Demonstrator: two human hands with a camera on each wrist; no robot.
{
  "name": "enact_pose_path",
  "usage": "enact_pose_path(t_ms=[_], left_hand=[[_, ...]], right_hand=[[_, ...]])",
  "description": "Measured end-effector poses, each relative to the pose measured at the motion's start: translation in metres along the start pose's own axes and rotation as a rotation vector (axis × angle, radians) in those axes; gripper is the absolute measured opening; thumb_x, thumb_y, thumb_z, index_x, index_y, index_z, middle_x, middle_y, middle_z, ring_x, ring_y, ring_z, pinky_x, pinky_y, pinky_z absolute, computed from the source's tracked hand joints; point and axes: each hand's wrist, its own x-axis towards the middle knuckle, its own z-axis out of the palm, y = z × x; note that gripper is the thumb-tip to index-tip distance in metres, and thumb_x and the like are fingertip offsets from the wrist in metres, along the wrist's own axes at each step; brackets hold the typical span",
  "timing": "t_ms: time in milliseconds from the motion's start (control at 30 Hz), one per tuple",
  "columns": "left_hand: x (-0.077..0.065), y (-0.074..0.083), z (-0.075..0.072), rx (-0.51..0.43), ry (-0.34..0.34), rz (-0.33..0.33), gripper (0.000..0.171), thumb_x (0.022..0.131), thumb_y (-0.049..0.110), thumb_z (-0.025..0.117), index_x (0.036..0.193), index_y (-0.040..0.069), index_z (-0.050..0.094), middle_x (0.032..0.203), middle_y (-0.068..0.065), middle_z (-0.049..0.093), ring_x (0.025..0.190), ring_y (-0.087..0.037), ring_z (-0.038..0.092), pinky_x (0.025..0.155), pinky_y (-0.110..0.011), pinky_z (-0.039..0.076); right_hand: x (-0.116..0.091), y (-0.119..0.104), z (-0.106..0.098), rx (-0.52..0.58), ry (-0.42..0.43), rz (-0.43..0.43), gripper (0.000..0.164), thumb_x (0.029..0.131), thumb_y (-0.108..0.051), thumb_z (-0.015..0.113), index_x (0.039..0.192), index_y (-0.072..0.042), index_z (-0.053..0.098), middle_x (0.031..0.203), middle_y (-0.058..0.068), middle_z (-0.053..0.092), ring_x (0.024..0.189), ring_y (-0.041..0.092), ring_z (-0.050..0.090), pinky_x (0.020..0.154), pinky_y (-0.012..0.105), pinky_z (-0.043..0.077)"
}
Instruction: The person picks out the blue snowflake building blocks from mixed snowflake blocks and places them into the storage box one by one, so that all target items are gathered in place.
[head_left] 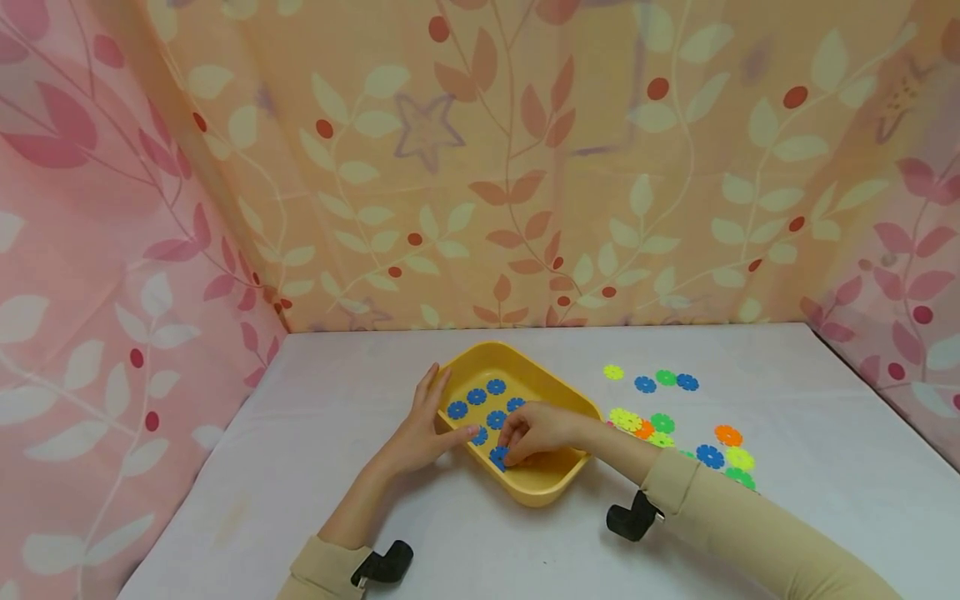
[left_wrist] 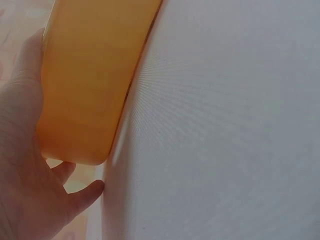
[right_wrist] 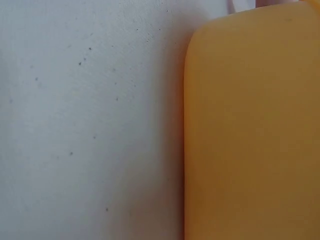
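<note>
A yellow plastic tray [head_left: 540, 490] lies on the table with several blue notched flower discs [head_left: 496, 419] spread over its bottom. My left hand [head_left: 420, 429] rests against the tray's left corner, its thumb over the near rim and its fingers along the far side. In the left wrist view, the left hand [left_wrist: 30, 140] touches the tray's outer wall [left_wrist: 90, 90] with spread, fairly straight fingers. Inside the tray, my right hand [head_left: 543, 432] pinches a blue disc [head_left: 498, 457] near the near-left wall. The right wrist view shows mostly the tray's outer wall [right_wrist: 255, 125].
Right of the tray lie loose discs: a yellow one [head_left: 613, 372], a green one [head_left: 666, 377], an orange one [head_left: 728, 435], a blue one [head_left: 709, 456] and several others. The right forearm hides some. A patterned curtain [head_left: 510, 167] stands behind the white table [head_left: 337, 375].
</note>
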Motion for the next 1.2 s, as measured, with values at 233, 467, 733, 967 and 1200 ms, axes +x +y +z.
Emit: enact_pose_path(t_ms=[233, 467, 733, 967, 1200], left_hand=[[0.0002, 0.0008, -0.0006, -0.006, -0.002, -0.004, 0.103, 0.082, 0.054, 0.072, 0.158, 0.026, 0.008, 0.162, 0.0, -0.01, 0.147, -0.033, 0.006, 0.111, -0.062, 0.017], [0.0008, 0.0003, 0.0, -0.003, -0.003, -0.001, 0.103, 0.083, 0.053, 0.072, 0.158, 0.025, 0.009, 0.163, -0.003, -0.008, 0.147, -0.033, 0.008, 0.111, -0.061, 0.018], [0.0003, -0.0006, -0.0001, -0.001, -0.004, -0.02, 0.104, 0.082, 0.055, 0.072, 0.158, 0.027, 0.008, 0.162, 0.005, -0.011, 0.147, -0.031, 0.007, 0.112, -0.06, 0.018], [0.0, -0.0005, -0.0001, 0.0, -0.004, -0.015, 0.103, 0.082, 0.055, 0.072, 0.158, 0.027, 0.008, 0.162, 0.0, -0.01, 0.147, -0.033, 0.007, 0.111, -0.061, 0.018], [0.0005, -0.0014, 0.0002, -0.004, -0.003, -0.024, 0.104, 0.082, 0.057, 0.072, 0.158, 0.028, 0.008, 0.162, 0.003, -0.01, 0.147, -0.031, 0.007, 0.111, -0.061, 0.018]], right_hand=[[-0.0005, -0.0011, 0.0009, -0.031, 0.031, 0.0, 0.015, 0.082, -0.017, 0.08, 0.091, -0.01, 0.07, 0.072, -0.001, 0.065, 0.066, 0.011, 0.058, 0.061, 0.02, 0.047], [-0.0012, -0.0015, 0.0018, -0.046, 0.039, -0.005, 0.014, 0.082, -0.014, 0.08, 0.091, -0.01, 0.071, 0.072, -0.002, 0.066, 0.067, 0.011, 0.058, 0.062, 0.021, 0.048], [-0.0003, -0.0015, 0.0033, -0.053, 0.051, 0.001, 0.013, 0.083, -0.015, 0.079, 0.092, -0.011, 0.07, 0.072, -0.001, 0.064, 0.066, 0.012, 0.056, 0.061, 0.021, 0.046], [0.0004, -0.0014, 0.0047, -0.071, 0.077, -0.01, 0.012, 0.083, -0.016, 0.079, 0.091, -0.013, 0.07, 0.073, -0.001, 0.063, 0.068, 0.013, 0.056, 0.062, 0.021, 0.046], [0.0007, -0.0038, 0.0054, -0.112, 0.086, -0.062, 0.008, 0.086, -0.014, 0.076, 0.091, -0.011, 0.07, 0.074, -0.003, 0.063, 0.069, 0.011, 0.056, 0.064, 0.021, 0.048]])
